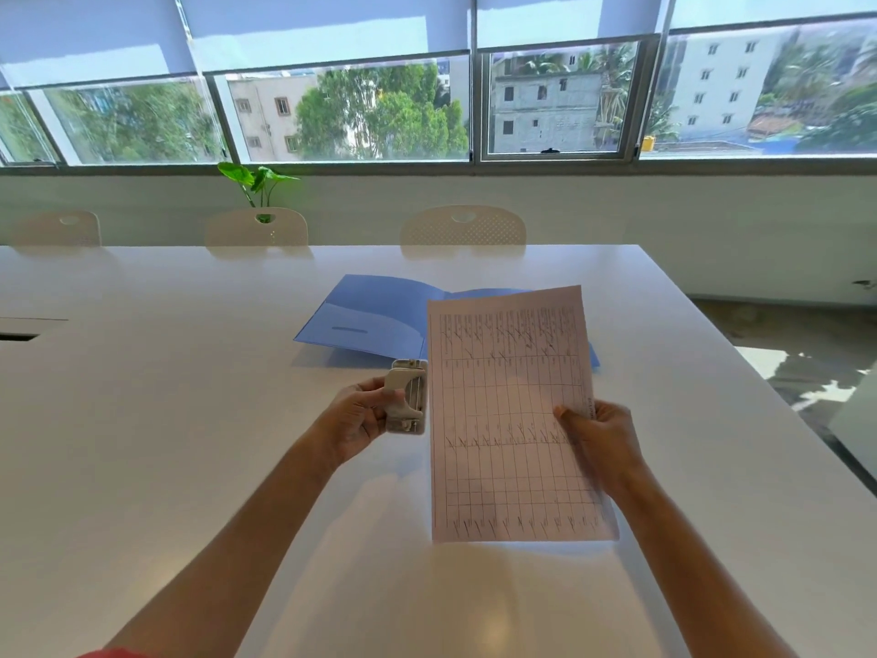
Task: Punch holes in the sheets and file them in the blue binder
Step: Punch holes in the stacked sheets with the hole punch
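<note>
Both hands raised: left hand (353, 415) grips punch (407, 396), right hand (600, 439) sheet (508, 410).

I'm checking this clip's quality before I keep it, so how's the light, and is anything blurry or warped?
Head view: daylight from the windows backlights the scene; soft glare patches lie on the white table; the sheet glows translucent, its print smeared; the right hand is slightly motion-blurred; the left hand and hole punch look sharper; wide-angle bowing bends the window frames.
</note>
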Available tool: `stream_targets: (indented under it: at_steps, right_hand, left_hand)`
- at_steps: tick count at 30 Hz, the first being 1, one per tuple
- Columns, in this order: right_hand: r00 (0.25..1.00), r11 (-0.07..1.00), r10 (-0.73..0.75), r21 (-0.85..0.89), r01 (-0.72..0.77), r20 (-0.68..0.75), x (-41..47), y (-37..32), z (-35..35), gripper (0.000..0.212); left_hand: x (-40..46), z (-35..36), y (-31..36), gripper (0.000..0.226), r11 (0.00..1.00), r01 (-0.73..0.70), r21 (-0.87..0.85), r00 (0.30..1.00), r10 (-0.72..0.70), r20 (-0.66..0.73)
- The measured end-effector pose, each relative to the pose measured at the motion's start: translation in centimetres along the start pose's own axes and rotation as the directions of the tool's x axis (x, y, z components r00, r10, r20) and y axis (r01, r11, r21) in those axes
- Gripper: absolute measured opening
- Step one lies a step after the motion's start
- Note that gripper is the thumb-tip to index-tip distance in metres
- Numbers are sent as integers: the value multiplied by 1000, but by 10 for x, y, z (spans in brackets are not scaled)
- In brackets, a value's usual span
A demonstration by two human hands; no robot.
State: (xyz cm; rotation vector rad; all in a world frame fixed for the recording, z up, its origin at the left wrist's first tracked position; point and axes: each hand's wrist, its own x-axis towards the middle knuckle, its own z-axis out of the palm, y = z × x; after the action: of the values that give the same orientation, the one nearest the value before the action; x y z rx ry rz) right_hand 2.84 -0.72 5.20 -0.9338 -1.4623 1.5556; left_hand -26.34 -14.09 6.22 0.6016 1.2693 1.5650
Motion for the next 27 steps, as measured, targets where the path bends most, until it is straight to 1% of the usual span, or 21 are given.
stream_targets:
  at_steps: [6,13,21,27]
  right_hand:
    - [998,999,18,-28,-20,-54,-1,3,-1,10]
    - [997,999,2,-51,-6,-76,-6,-2,6,13]
    - [998,999,8,-38,-10,-63,-8,-5,12,14]
    - [997,998,10,-57,-15,-77,-8,-5,12,15]
  left_hand:
    - [2,9,-6,57,999,-5,39,1000,3,30]
    - [3,15,-15,50,1000,13,-7,1000,-13,26]
    - [2,21,-15,49,998,38,-41,999,-36,37]
    - [1,22,-19,51,999,48,-25,999,-47,21]
